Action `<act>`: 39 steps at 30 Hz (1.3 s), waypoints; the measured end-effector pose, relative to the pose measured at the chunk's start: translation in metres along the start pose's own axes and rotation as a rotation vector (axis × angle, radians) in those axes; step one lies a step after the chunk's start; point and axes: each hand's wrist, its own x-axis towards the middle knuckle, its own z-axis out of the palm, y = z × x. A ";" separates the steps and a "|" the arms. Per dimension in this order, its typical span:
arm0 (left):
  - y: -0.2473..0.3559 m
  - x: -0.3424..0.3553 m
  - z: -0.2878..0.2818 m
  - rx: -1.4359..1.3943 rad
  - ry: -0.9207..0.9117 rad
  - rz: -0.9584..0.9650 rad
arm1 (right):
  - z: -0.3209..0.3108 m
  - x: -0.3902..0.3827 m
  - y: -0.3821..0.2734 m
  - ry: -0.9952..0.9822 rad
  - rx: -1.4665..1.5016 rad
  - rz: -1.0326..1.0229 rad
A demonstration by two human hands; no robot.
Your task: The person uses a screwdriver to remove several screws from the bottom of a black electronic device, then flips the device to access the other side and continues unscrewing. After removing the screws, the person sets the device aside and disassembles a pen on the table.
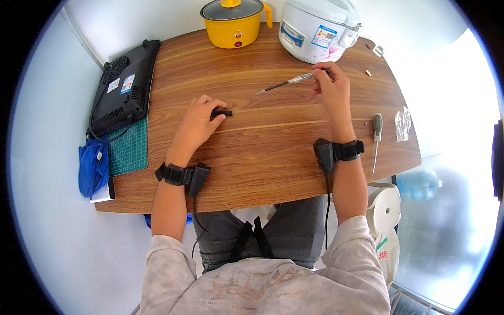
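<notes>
My right hand (331,86) holds a slim pen (286,83) by its clear end, raised over the wooden table (262,157), its dark tip pointing left. My left hand (199,122) rests on the table with its fingers closed on a small black cap-like piece (222,113) that pokes out to the right. Both wrists carry black strapped devices with cables. The two hands are apart, roughly a hand's width between pen tip and black piece.
A yellow electric pot (233,23) and a white rice cooker (317,29) stand at the far edge. A black flat appliance (125,86) lies at left over a green cutting mat (128,149), with blue cloth (93,167). A screwdriver (376,139) and a clear plastic bag (402,125) lie at right.
</notes>
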 end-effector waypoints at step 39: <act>0.034 0.000 0.000 -0.326 -0.083 0.131 | 0.041 -0.041 -0.006 -0.391 -0.199 -0.320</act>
